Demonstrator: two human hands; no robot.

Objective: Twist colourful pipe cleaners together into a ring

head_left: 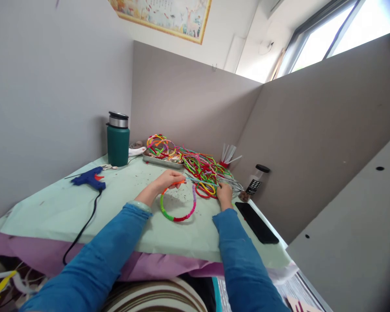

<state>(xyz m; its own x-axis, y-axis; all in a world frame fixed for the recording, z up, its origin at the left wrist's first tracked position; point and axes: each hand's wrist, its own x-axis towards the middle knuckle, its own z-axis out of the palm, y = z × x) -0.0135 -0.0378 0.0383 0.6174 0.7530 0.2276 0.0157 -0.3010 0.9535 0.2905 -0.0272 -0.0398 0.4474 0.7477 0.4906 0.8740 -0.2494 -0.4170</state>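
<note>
A curved band of fuzzy craft stems, coloured orange, green, red, pink and purple, hangs over the table from my left hand. The fingers of that hand are closed on its orange end. A thin light-blue stem stretches between my two hands. My right hand is closed around the far end of this stem, beside the heap of coloured stems. The band's purple end is free, between the hands.
A blue glue gun with a black cord lies at the left, near a green bottle. Behind is a metal tray. A black phone and a clear bottle are at the right. Grey partitions surround the table.
</note>
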